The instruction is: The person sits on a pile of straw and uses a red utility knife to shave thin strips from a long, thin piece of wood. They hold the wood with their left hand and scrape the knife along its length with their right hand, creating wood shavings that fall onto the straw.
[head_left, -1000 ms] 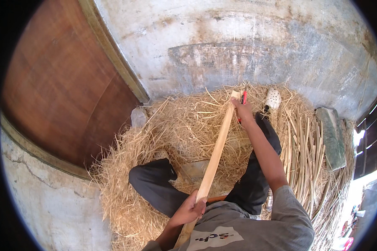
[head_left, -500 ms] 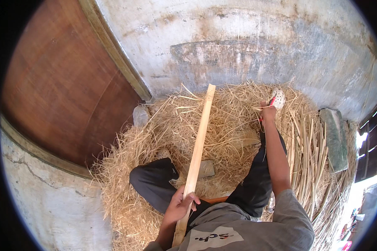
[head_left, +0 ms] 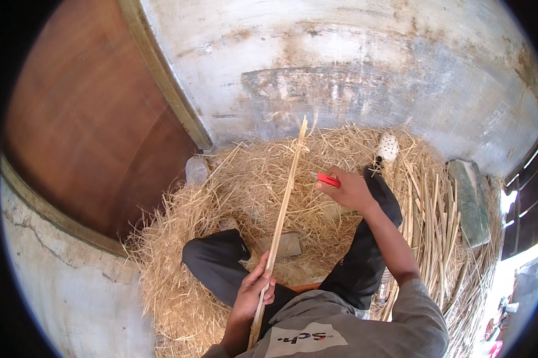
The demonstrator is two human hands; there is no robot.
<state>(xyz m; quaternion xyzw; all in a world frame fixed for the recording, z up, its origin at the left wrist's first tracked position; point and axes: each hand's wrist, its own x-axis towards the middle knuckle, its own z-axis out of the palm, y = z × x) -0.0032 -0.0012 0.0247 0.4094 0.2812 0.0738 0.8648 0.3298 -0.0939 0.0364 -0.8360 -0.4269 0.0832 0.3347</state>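
Observation:
My left hand is wrapped round the lower part of a long, pale bamboo strip. The strip slants up and away from my lap, its narrow edge turned toward me, with curled fibres near its far tip. To the right of it, my right hand is closed round a small red-handled knife. The short blade points left toward the strip, with a gap between them. Below both hands, bamboo shavings are heaped around my bent legs.
A stone block lies between my legs. Split bamboo strips are piled at the right, beside a greenish stone slab. A stained wall rises behind the shavings, and a brown wooden door stands at the left.
My right hand has moved left with the knife, from beside the shoe toward the bamboo strip. My left hand has turned the strip from its broad face to its narrow edge.

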